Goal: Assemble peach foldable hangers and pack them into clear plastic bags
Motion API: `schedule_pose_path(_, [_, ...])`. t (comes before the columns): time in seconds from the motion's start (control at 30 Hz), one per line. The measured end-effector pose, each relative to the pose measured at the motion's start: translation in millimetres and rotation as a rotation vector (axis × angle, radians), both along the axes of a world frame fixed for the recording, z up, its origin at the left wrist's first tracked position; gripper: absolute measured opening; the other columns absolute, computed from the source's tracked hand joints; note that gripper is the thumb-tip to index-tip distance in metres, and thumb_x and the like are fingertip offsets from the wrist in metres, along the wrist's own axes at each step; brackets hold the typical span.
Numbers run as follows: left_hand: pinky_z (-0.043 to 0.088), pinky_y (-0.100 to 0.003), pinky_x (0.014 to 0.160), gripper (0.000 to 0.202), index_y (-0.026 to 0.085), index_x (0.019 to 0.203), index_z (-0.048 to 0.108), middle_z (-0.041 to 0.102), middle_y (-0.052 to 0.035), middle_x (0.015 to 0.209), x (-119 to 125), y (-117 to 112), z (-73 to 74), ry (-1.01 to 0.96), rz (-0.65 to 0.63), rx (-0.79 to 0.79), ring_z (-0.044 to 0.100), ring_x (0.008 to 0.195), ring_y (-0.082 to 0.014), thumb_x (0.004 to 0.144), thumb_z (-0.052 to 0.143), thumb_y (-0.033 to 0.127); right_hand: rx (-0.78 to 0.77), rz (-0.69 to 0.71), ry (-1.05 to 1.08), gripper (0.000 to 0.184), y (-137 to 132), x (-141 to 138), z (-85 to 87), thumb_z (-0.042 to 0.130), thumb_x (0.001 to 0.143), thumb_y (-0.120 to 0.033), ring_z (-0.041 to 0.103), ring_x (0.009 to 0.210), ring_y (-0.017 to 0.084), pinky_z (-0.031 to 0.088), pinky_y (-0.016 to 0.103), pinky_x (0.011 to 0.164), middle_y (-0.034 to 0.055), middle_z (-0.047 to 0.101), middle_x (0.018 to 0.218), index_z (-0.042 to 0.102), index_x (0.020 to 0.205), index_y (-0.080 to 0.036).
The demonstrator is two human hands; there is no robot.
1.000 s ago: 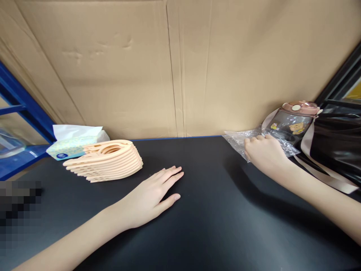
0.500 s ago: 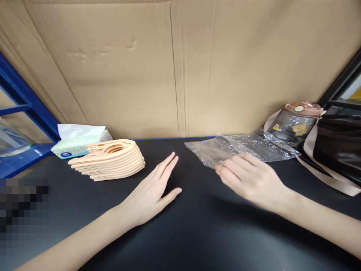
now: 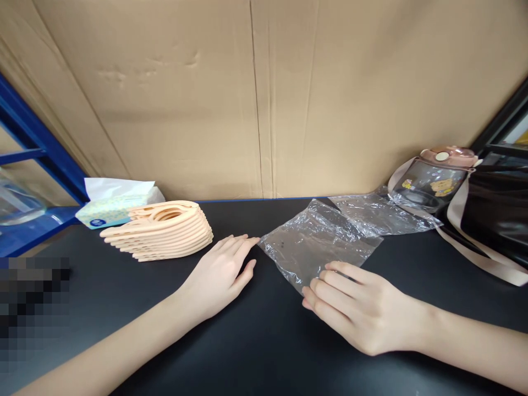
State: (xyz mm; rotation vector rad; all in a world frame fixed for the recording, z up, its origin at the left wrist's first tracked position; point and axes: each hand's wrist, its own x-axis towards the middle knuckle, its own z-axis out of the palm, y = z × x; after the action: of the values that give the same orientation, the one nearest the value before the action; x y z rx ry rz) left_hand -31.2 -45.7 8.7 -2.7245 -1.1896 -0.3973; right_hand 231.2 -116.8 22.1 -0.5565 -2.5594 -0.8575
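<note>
A clear plastic bag [image 3: 295, 242] lies in the middle of the black tabletop, crinkled and shiny. My right hand [image 3: 358, 308] is at its near edge, the index finger and thumb closed on the edge while the other fingers rest over the film. My left hand [image 3: 223, 275] lies low over the table with its fingers stretched out, fingertips at the bag's left corner. Whether they press on that corner I cannot tell. Left of this hand sits a stack of peach-coloured plastic hangers [image 3: 165, 234]. Another clear plastic bag [image 3: 371, 212] lies behind, partly overlapped by the first.
A tissue pack [image 3: 119, 203] stands behind the hangers at the left. At the back right are a clear drink bottle [image 3: 433, 179] with a pink lid and strap, and a black bag [image 3: 495, 220]. Cardboard [image 3: 198, 110] walls off the back; a blue frame [image 3: 53, 148] stands left.
My right hand has come down and nearer with the bag, which now lies flatter and more spread out. My left hand has lowered slightly, its fingertips now at the bag's left corner.
</note>
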Motion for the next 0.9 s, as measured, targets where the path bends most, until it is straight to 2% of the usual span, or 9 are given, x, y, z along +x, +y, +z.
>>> schedule_pose_path(0.13, [0.044,-0.043,0.105,0.042,0.014,0.134,0.050,0.052,-0.0117,0.140,-0.9,0.5,0.0,0.010,-0.062,-0.017,0.050,0.128,-0.0266,0.099,0.034,0.032,-0.005,0.022,0.008,0.022,-1.2,-1.3,-0.8,0.051,0.091,-0.011,0.059,0.068,0.017,0.047,0.035,0.075,0.0036,0.070,0.080,0.067,0.077,-0.019])
schedule_pose_path(0.4, [0.045,-0.043,0.102,0.040,0.009,0.127,0.056,0.061,-0.0137,0.127,-1.2,0.8,1.0,0.054,-0.101,0.059,0.055,0.120,-0.0279,0.098,0.037,0.029,0.044,0.141,0.031,0.022,-5.5,-3.6,1.1,0.061,0.086,-0.011,0.058,0.059,0.014,0.048,0.032,0.065,0.0008,0.065,0.065,0.060,0.065,-0.017])
schedule_pose_path(0.6, [0.046,-0.043,0.099,0.041,0.006,0.125,0.058,0.063,-0.0155,0.125,1.2,-0.7,-0.4,0.083,-0.092,0.122,0.057,0.119,-0.0295,0.099,0.035,0.027,-0.031,0.246,-0.002,0.018,-10.2,-8.9,0.2,0.060,0.083,-0.013,0.053,0.053,0.013,0.048,0.029,0.058,0.0017,0.064,0.066,0.064,0.066,-0.016])
schedule_pose_path(0.77, [0.045,-0.043,0.101,0.048,0.007,0.127,0.058,0.062,-0.0160,0.128,1.4,-1.7,0.1,0.062,-0.078,0.078,0.055,0.121,-0.0297,0.101,0.031,0.037,-0.204,0.253,0.032,0.019,-10.7,-14.3,-3.5,0.057,0.085,-0.010,0.050,0.050,0.013,0.042,0.028,0.047,0.0013,0.060,0.062,0.067,0.069,-0.013])
schedule_pose_path(0.83, [0.045,-0.044,0.102,0.055,0.007,0.128,0.057,0.060,-0.0165,0.130,0.7,-1.5,1.4,0.049,-0.065,0.034,0.055,0.121,-0.0299,0.101,0.029,0.046,-0.312,0.245,0.049,0.019,-11.3,-16.8,-4.4,0.052,0.090,-0.009,0.053,0.053,0.013,0.044,0.027,0.049,0.0020,0.063,0.065,0.070,0.083,-0.010])
schedule_pose_path(0.9, [0.044,-0.046,0.103,0.065,0.007,0.129,0.056,0.057,-0.0176,0.134,-0.4,-0.8,2.2,0.041,-0.046,-0.020,0.053,0.123,-0.0311,0.098,0.029,0.057,-0.427,0.261,0.085,0.021,-12.2,-18.9,-4.6,0.048,0.095,-0.011,0.060,0.063,0.013,0.049,0.025,0.058,0.0036,0.069,0.076,0.069,0.099,-0.009])
